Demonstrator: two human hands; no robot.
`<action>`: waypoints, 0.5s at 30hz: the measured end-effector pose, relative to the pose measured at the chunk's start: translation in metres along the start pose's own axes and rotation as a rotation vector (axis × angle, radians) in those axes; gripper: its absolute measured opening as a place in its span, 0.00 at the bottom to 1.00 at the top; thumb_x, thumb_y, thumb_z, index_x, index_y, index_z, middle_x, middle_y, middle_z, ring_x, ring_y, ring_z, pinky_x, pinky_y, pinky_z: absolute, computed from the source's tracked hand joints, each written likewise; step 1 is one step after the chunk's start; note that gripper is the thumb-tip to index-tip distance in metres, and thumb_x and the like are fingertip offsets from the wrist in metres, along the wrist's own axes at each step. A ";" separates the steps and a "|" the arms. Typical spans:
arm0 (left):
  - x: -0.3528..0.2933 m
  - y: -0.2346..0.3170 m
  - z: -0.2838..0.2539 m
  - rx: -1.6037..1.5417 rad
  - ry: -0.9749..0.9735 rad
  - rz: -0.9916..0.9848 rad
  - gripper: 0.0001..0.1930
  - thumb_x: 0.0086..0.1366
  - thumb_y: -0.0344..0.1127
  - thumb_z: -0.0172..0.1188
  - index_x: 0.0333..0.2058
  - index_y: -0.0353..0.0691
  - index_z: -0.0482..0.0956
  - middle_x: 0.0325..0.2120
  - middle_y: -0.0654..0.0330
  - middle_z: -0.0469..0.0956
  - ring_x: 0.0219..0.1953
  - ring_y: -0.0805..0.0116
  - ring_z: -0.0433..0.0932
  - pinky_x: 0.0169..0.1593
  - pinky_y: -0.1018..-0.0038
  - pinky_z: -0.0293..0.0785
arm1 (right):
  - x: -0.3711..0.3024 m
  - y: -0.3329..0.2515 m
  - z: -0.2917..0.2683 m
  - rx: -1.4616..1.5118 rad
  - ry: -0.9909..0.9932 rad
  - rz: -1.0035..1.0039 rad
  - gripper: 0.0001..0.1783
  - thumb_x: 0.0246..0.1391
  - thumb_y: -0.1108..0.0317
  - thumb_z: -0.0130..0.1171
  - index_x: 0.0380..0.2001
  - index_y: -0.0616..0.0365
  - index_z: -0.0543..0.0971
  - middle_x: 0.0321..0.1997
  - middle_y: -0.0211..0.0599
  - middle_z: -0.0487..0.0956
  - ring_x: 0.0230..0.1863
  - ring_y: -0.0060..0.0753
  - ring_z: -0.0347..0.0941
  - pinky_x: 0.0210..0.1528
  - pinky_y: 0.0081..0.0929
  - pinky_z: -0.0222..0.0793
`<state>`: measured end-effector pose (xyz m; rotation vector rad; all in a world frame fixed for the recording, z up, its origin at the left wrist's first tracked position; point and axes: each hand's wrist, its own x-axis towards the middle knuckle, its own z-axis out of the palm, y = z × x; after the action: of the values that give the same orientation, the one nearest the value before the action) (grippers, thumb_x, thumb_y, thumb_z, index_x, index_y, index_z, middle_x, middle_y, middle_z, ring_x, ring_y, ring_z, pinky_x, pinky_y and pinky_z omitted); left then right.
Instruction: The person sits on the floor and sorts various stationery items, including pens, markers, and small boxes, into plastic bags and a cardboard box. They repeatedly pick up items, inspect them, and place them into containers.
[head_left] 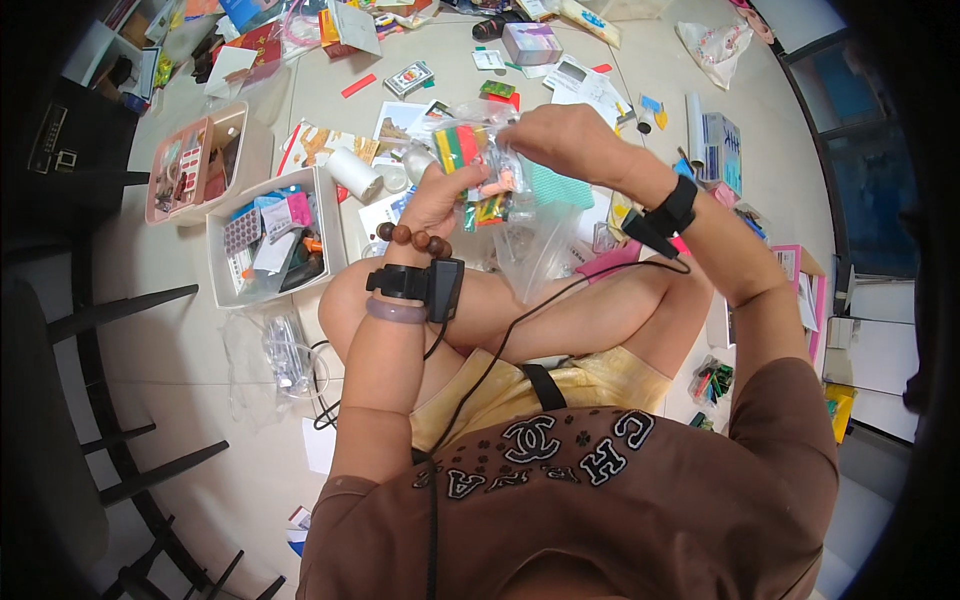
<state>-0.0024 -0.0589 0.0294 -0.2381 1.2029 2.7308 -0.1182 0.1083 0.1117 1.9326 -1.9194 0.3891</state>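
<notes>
A clear plastic bag [461, 146] holding red, yellow and green pieces is up in front of my crossed legs. My left hand [438, 203] grips its lower left side, with the thumb across the front. Small pink pieces [500, 183] show through the plastic beside that thumb. At the bag's upper right, my right hand [565, 140] is closed with bent fingers on the edge; the fingertips are partly hidden. Below hangs another clear bag [535, 250], near my shins. A teal textured sheet [562, 186] lies behind the bags.
Left of me stand a white bin [217, 262] full of small goods and a pink-rimmed box [158, 190]. A white roll [354, 174], a card pack [408, 78] and a purple box [532, 44] lie ahead. Black chair legs [165, 470] reach in at left; a cable [500, 345] crosses my lap.
</notes>
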 end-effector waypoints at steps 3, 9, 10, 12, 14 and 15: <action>0.001 0.001 0.000 -0.022 0.069 0.037 0.18 0.56 0.26 0.58 0.46 0.32 0.69 0.38 0.58 0.75 0.39 0.70 0.76 0.44 0.73 0.75 | -0.018 -0.011 0.008 1.205 0.067 1.161 0.07 0.56 0.66 0.54 0.36 0.55 0.76 0.17 0.21 0.62 0.17 0.14 0.55 0.16 0.14 0.54; 0.004 -0.004 0.003 0.034 0.135 0.130 0.19 0.55 0.27 0.59 0.46 0.32 0.69 0.38 0.59 0.75 0.38 0.71 0.75 0.43 0.74 0.73 | -0.052 -0.031 0.009 1.977 0.390 1.595 0.10 0.58 0.61 0.53 0.31 0.57 0.73 0.17 0.18 0.61 0.15 0.09 0.48 0.13 0.10 0.40; 0.006 -0.005 0.003 0.077 0.145 0.160 0.19 0.55 0.27 0.59 0.46 0.31 0.70 0.39 0.59 0.75 0.38 0.71 0.75 0.43 0.74 0.73 | -0.055 -0.040 0.010 1.771 0.336 1.560 0.11 0.58 0.61 0.53 0.32 0.57 0.73 0.17 0.18 0.60 0.15 0.09 0.48 0.13 0.10 0.40; 0.008 -0.007 0.002 0.173 0.168 0.189 0.18 0.57 0.28 0.59 0.46 0.32 0.69 0.39 0.59 0.74 0.39 0.72 0.75 0.45 0.74 0.72 | -0.057 -0.054 0.010 1.524 0.237 1.491 0.14 0.56 0.57 0.55 0.31 0.58 0.75 0.17 0.18 0.62 0.15 0.09 0.50 0.13 0.10 0.42; 0.009 -0.011 0.002 0.272 0.176 0.219 0.17 0.56 0.28 0.60 0.45 0.33 0.70 0.38 0.60 0.75 0.38 0.73 0.75 0.43 0.75 0.72 | -0.052 -0.064 0.017 1.213 0.161 1.474 0.15 0.53 0.56 0.57 0.29 0.58 0.76 0.17 0.18 0.65 0.16 0.09 0.53 0.15 0.11 0.45; 0.009 -0.012 0.003 0.323 0.185 0.231 0.16 0.56 0.28 0.60 0.44 0.33 0.71 0.37 0.61 0.75 0.38 0.74 0.75 0.42 0.76 0.72 | -0.049 -0.067 0.021 1.090 0.161 1.381 0.16 0.52 0.55 0.59 0.28 0.58 0.77 0.18 0.18 0.66 0.17 0.09 0.55 0.16 0.12 0.47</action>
<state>-0.0090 -0.0480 0.0205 -0.3369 1.8014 2.6888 -0.0541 0.1420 0.0656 0.3979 -2.8817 2.1692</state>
